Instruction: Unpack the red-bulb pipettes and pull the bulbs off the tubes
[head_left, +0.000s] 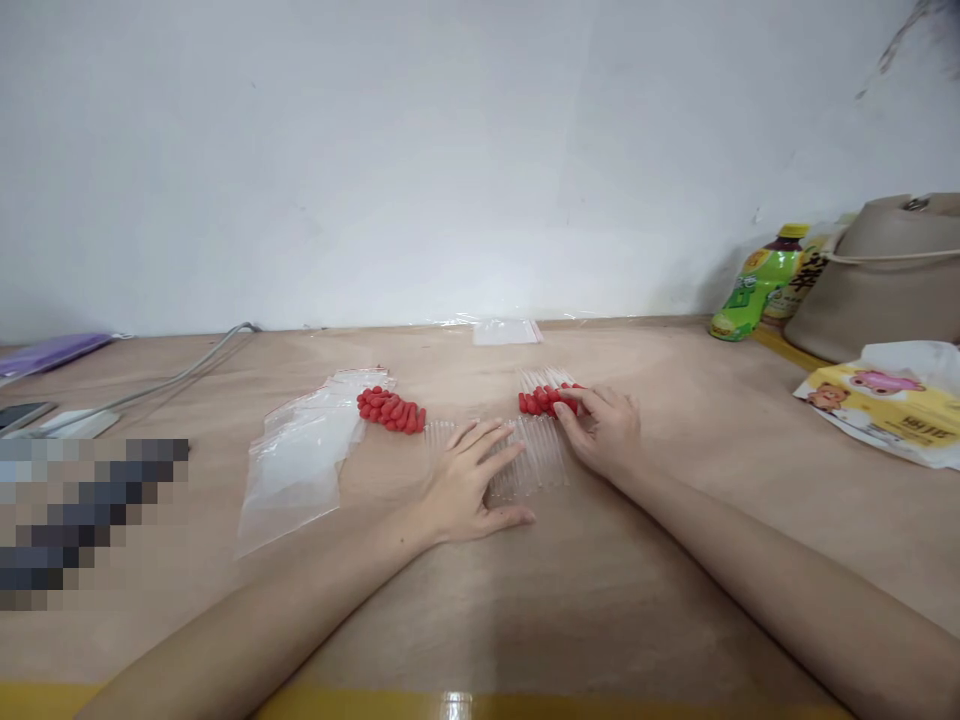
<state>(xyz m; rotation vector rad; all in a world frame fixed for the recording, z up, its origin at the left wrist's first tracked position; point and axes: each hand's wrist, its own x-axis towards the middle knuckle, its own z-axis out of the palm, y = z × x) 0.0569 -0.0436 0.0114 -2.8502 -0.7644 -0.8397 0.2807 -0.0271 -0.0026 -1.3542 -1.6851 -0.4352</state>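
My left hand [480, 480] lies flat with its fingers spread, over a row of thin clear tubes [541, 455] laid side by side on the table. My right hand [606, 428] is closed at thumb and fingers on the right end of a row of red rubber dropper bulbs [536, 402]. Slim clear stems [544, 378] stick out beyond these bulbs, away from me. How many bulbs the fingers pinch is hidden. A second cluster of red bulbs [390, 410] rests left of my left hand, by the edge of a fanned stack of clear zip bags [304, 465].
A small pile of clear bags [506, 332] lies near the wall. At right are a green drink bottle [757, 285], a beige bag [885, 280] and a yellow printed packet [892, 400]. A grey cable [187, 372], a purple pouch [56, 352] and a blurred-out patch occupy the left.
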